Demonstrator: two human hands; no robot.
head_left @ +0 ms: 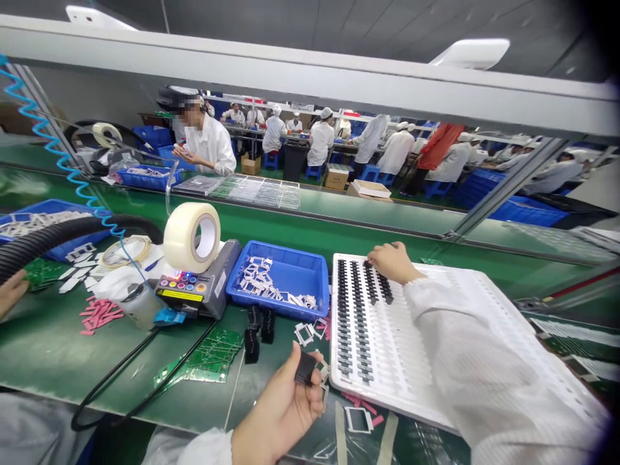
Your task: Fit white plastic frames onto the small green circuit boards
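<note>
My left hand (281, 410) is closed around a small black block (305, 369), gripped between thumb and fingers above the bench near the tray's left edge. My right hand (393, 262) reaches to the far side of a white slotted tray (411, 349). Its fingers are bent together at the top of the rows of small black parts (343, 323); whatever is between the fingertips is hidden. Two rows run almost the full depth, and shorter ones stand beside them. More black blocks (252, 343) stand on the bench left of the tray.
A blue bin (278, 252) holds white frames. Left of it, a tape roll (191, 237) rests by a grey control box (201, 287). Green circuit boards (206, 358), pink strips (101, 314) and cables lie on the bench. Another person's hand (12, 294) shows at far left.
</note>
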